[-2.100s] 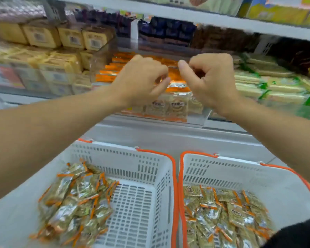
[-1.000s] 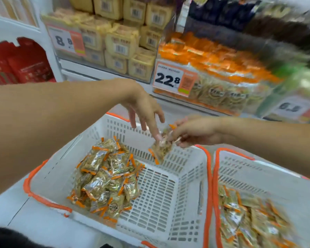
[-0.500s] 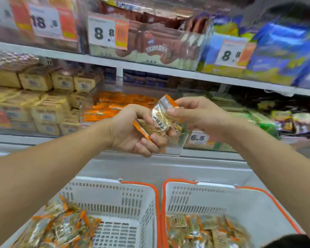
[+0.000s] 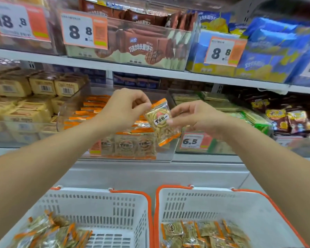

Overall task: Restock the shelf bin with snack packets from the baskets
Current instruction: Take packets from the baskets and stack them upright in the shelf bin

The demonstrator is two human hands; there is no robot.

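Observation:
A clear snack packet (image 4: pixel 162 122) with orange ends is held upright between both hands, in front of the shelf bin (image 4: pixel 75 113). My left hand (image 4: pixel 123 110) pinches its top left corner. My right hand (image 4: pixel 199 119) pinches its right edge. The clear bin holds rows of the same orange-edged packets. Below, two white baskets with orange rims stand side by side: the left basket (image 4: pixel 100 201) holds a heap of packets (image 4: pixel 52 233) in its left part, and the right basket (image 4: pixel 213 203) holds packets (image 4: pixel 200 233) across its bottom.
Yellow boxed goods (image 4: pixel 25 97) fill the bin to the left, green packets (image 4: pixel 249 115) the bin to the right. A 6.5 price tag (image 4: pixel 191 141) sits right of the target bin. The upper shelf (image 4: pixel 150 70) carries brown and blue packs.
Both hands dropped to the left basket, took out a packet and raised it to the shelf bin. The packet now stands more upright, pinched at its edges.

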